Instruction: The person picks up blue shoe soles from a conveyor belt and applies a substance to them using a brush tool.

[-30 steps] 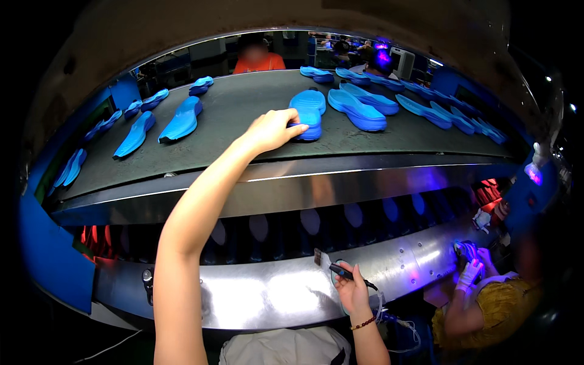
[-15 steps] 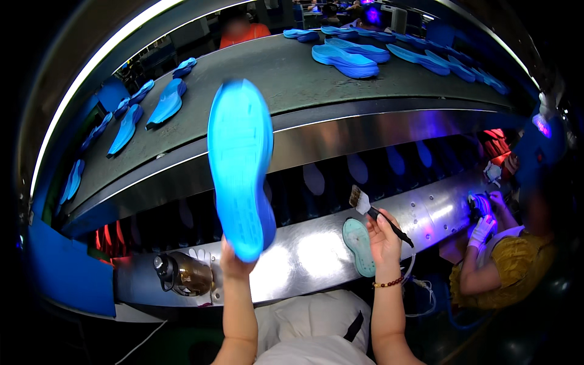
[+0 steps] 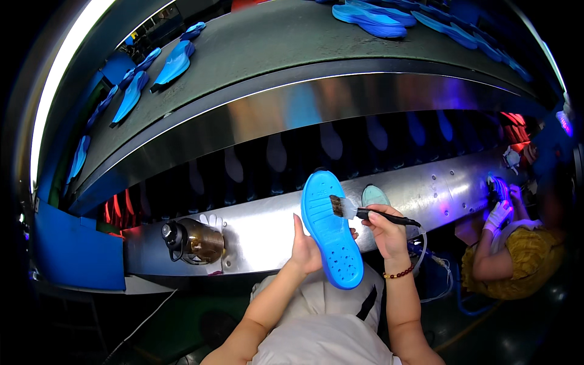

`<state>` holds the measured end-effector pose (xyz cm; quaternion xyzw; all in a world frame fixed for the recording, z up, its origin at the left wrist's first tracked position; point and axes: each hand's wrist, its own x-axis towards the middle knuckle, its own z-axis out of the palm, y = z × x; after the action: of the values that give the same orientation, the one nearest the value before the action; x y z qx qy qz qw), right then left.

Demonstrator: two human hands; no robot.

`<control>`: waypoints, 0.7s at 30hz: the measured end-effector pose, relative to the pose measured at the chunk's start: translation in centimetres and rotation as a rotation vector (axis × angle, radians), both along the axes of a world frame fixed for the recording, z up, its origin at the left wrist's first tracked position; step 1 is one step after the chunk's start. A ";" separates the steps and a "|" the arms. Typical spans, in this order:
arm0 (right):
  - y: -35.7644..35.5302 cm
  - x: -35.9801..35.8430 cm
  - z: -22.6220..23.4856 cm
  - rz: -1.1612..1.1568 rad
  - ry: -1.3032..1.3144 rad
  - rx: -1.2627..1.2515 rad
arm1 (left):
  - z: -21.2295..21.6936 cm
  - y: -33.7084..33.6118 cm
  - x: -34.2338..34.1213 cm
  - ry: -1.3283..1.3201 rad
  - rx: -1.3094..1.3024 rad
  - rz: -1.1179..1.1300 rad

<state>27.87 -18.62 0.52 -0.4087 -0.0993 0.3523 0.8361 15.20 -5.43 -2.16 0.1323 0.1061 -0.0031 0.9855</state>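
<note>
Currently, the left hand (image 3: 308,250) supports a blue shoe sole (image 3: 340,255) in front of the person's lap, thumb raised beside the sole's left edge and most of the fingers hidden behind it, so how tightly they grip I cannot tell. Meanwhile, the right hand (image 3: 389,234) has its fingers closed around the black handle of a brush (image 3: 349,208), whose bristles lie over the sole's upper half. Beyond them, a pale green sole (image 3: 375,195) and a brown bottle (image 3: 205,242) sit on the metal ledge (image 3: 267,228), below a dark belt (image 3: 261,45) carrying more blue soles (image 3: 175,63).
</note>
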 end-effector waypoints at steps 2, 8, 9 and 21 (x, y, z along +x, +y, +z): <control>0.3 -0.1 -0.1 0.019 -0.016 -0.043 | -0.5 -0.3 0.0 -0.028 -0.008 -0.008; 1.5 1.1 -0.6 -0.003 -0.190 -0.234 | -0.5 -1.2 0.6 -0.020 0.028 -0.021; 1.8 1.3 -0.3 -0.009 -0.227 -0.263 | -0.5 -1.3 0.7 -0.024 0.037 -0.022; 3.4 -2.9 1.9 0.108 -1.102 -0.427 | -0.6 0.1 1.9 0.326 0.242 0.289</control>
<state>24.96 -15.22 2.44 -0.6850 -0.4662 0.1427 0.5413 17.12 -5.35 -2.76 0.2308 0.2812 0.1291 0.9225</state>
